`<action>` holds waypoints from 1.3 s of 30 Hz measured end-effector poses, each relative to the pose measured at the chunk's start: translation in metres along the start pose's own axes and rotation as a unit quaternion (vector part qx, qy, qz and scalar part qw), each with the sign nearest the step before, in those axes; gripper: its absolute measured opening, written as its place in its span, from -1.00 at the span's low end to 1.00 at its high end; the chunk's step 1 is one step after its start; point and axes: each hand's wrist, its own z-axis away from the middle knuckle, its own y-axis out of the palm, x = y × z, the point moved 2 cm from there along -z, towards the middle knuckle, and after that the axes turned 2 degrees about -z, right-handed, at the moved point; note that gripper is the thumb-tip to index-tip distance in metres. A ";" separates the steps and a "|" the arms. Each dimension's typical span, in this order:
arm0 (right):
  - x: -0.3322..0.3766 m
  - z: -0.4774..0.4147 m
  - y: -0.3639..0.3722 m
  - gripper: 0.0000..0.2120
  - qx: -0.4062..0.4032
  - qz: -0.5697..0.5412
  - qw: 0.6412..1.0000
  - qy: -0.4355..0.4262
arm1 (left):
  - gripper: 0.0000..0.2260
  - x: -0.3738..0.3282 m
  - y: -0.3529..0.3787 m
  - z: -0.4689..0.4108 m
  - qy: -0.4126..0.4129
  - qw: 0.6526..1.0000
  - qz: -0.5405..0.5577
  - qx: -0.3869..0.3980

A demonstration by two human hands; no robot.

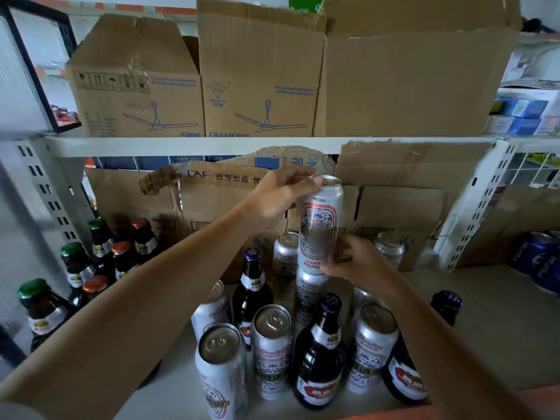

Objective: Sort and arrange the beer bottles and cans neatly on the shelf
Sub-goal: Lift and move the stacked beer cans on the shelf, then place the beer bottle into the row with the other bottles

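Observation:
A tall silver beer can (320, 221), printed upside down, stands on top of another silver can (308, 294) in the middle of the white shelf (491, 322). My left hand (280, 198) holds its top rim from the left. Lower down, my right hand (359, 262) grips its side from the right. Several more silver cans (271, 348) and dark bottles with purple caps (321, 350) crowd the shelf's front. At the left stand several dark bottles with green and orange caps (100, 262).
Cardboard boxes (400, 219) line the back of this shelf, with larger boxes (260, 74) on the shelf above. Blue cans (542, 262) sit at the far right. A lone purple-capped bottle (445, 307) stands right of my right forearm. Perforated white uprights (481, 207) frame the bay.

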 end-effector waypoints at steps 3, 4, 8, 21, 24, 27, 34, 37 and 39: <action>-0.001 0.004 -0.002 -0.59 -0.042 -0.007 0.999 0.000 | -0.78 0.002 -0.003 0.005 -0.001 1.000 -0.016 -0.013; -0.001 0.004 -0.003 -0.64 -0.050 -0.013 0.999 0.002 | -0.79 0.003 -0.004 0.008 0.002 1.000 -0.025 -0.017; 0.012 0.007 -0.008 -0.66 -0.082 0.000 0.997 0.007 | -0.89 0.004 -0.013 0.017 0.009 0.999 -0.024 -0.037; 0.080 0.051 0.016 -0.92 -0.149 0.044 0.978 -0.143 | -0.93 0.037 -0.083 0.101 -0.042 0.982 -0.162 -0.082; 0.092 0.050 0.033 -0.92 -0.122 0.051 0.979 -0.154 | -0.90 0.063 -0.087 0.121 -0.071 0.970 -0.217 -0.083; 0.097 0.047 0.047 -0.90 -0.100 0.049 0.982 -0.154 | -0.61 0.087 -0.082 0.137 -0.123 0.943 -0.304 -0.063; 0.103 0.046 0.067 -0.93 -0.081 0.069 0.985 -0.138 | -0.30 0.128 -0.070 0.152 -0.140 0.934 -0.326 -0.047; 0.099 0.045 0.072 -0.90 -0.078 0.068 0.989 -0.105 | -0.33 0.128 -0.074 0.157 -0.128 0.936 -0.319 -0.081; 0.096 0.045 0.075 -0.89 -0.074 0.070 0.991 -0.092 | -0.34 0.127 -0.078 0.161 -0.131 0.939 -0.304 -0.093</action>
